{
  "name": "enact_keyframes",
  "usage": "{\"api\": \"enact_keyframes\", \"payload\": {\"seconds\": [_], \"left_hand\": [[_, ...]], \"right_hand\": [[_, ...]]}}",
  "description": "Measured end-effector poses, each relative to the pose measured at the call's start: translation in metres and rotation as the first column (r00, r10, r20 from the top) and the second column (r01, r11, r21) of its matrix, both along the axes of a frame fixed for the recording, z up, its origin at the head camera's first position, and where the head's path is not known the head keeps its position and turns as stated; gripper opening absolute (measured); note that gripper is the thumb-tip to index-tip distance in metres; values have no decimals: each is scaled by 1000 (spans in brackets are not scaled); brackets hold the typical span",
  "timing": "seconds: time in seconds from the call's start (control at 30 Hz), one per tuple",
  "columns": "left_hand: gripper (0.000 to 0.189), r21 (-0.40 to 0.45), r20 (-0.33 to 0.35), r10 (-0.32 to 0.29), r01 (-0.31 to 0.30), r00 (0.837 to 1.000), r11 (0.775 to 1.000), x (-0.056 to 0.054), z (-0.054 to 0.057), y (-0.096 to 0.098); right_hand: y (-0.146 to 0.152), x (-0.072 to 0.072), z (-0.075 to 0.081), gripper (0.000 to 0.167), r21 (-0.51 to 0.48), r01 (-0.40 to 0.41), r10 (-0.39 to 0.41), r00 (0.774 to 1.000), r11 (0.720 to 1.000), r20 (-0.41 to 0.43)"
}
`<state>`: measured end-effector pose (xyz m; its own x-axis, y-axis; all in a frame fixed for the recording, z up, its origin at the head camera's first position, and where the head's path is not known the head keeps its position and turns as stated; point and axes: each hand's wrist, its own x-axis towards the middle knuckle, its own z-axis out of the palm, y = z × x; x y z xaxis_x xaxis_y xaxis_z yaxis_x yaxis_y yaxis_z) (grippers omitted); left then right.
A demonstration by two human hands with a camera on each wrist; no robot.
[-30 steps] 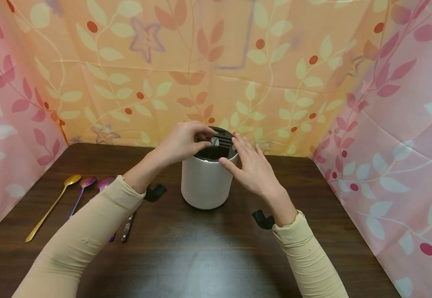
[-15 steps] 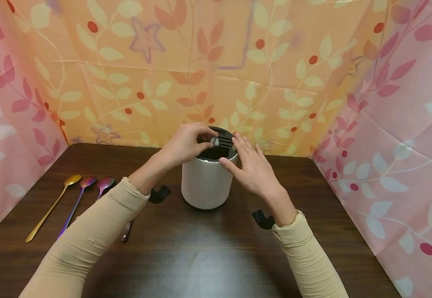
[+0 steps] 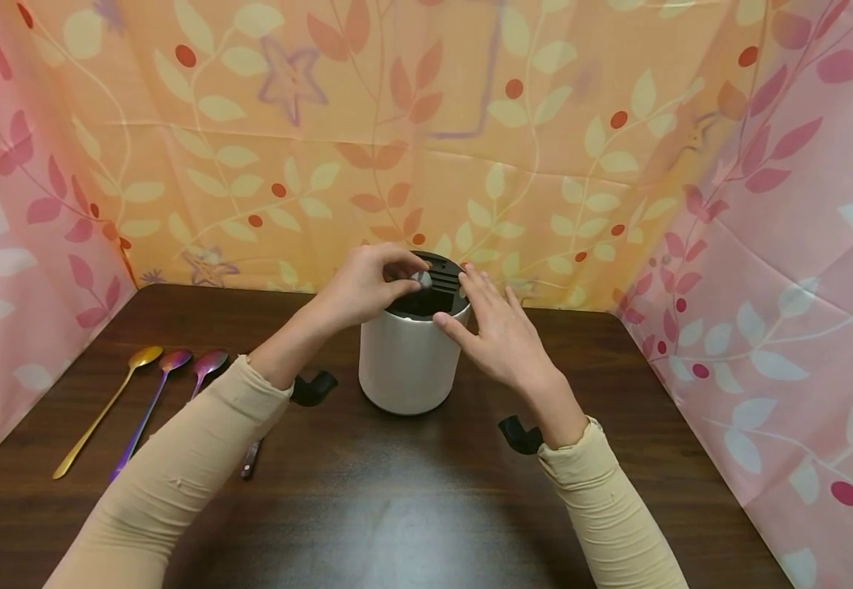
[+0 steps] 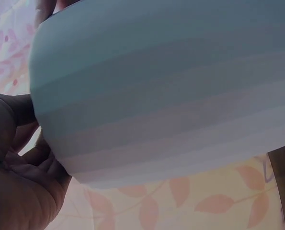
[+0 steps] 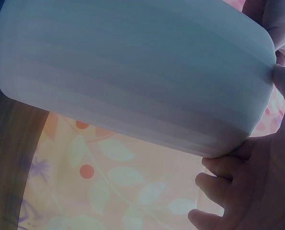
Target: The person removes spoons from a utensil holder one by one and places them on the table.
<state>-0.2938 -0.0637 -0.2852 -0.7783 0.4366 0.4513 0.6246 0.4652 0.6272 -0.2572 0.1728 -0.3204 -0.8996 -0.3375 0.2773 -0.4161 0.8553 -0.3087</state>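
Note:
A white cylindrical utensil holder (image 3: 407,368) with a black slotted top (image 3: 444,274) stands upright on the dark wooden table. My left hand (image 3: 356,286) reaches over its left rim, pinching a small pale, shiny rounded piece (image 3: 424,281) between thumb and fingers at the large opening; I cannot tell its kind. My right hand (image 3: 500,327) rests with straight fingers against the right side of the rim, thumb at the front. In the left wrist view, the holder's white wall (image 4: 171,105) fills most of the picture; likewise its wall (image 5: 132,76) in the right wrist view.
Left of the holder lie a gold spoon (image 3: 105,413), a blue-purple spoon (image 3: 150,413) and a purple-pink spoon (image 3: 208,362), the last partly under the left sleeve (image 3: 183,458). A dark handle end (image 3: 250,460) shows beside that sleeve. Patterned cloth (image 3: 426,147) surrounds the table.
The left forearm has shifted slightly right and up, uncovering more of the spoons and hiding more of the dark handle. The left pinch, the right hand and the holder stay nearly still.

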Motion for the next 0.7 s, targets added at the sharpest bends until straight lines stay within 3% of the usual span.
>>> {"api": "enact_keyframes", "payload": {"seconds": [0.4, 0.7], "left_hand": [[24, 146, 61, -12, 3, 998, 989, 6, 7, -7], [25, 277, 111, -47, 15, 993, 961, 11, 13, -16]], "right_hand": [[-1, 0, 0, 95, 3, 5, -5, 1000, 1000, 11], [0, 0, 0, 95, 2, 3, -3, 1000, 1000, 13]]}}
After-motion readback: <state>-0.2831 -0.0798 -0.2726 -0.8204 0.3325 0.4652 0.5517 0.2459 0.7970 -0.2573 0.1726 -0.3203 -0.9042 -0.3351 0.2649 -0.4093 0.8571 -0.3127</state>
